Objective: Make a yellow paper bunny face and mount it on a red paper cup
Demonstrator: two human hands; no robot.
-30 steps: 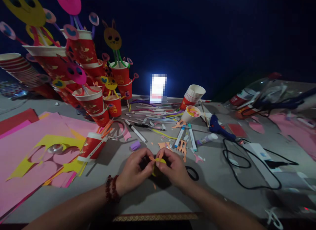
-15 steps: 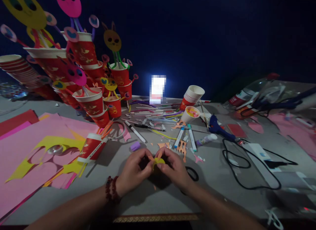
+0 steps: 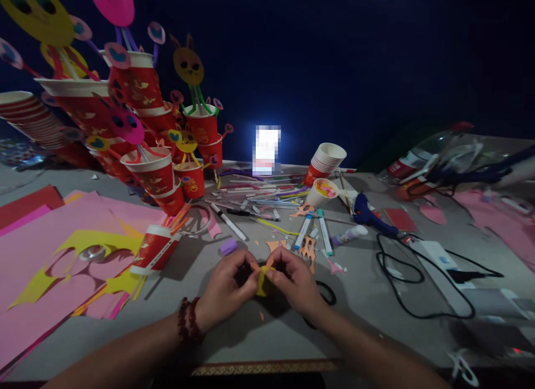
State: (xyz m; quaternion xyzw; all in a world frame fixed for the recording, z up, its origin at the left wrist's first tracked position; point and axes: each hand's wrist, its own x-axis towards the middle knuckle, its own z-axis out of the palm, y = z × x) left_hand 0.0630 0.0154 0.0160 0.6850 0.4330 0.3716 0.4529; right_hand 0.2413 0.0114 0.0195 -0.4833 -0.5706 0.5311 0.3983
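Observation:
My left hand (image 3: pixel 225 288) and my right hand (image 3: pixel 295 283) meet at the near middle of the grey table (image 3: pixel 259 333). Both pinch one small yellow paper piece (image 3: pixel 262 280) with orange paper ears between their fingertips. A bead bracelet (image 3: pixel 188 320) circles my left wrist. A black ring (image 3: pixel 324 293) lies just right of my right hand. A purple cap (image 3: pixel 229 246) and orange paper scraps (image 3: pixel 309 247) lie just beyond the hands.
Red paper cups with animal faces (image 3: pixel 146 155) stack at the left back. Pink and yellow paper sheets (image 3: pixel 58 255) cover the left. Markers (image 3: pixel 251 202), a cup stack (image 3: pixel 328 160), a blue glue gun (image 3: pixel 370 216) with black cable (image 3: pixel 401 277) lie beyond and right.
The yellow piece has turned more on edge between my fingers. The hands stay in about the same place.

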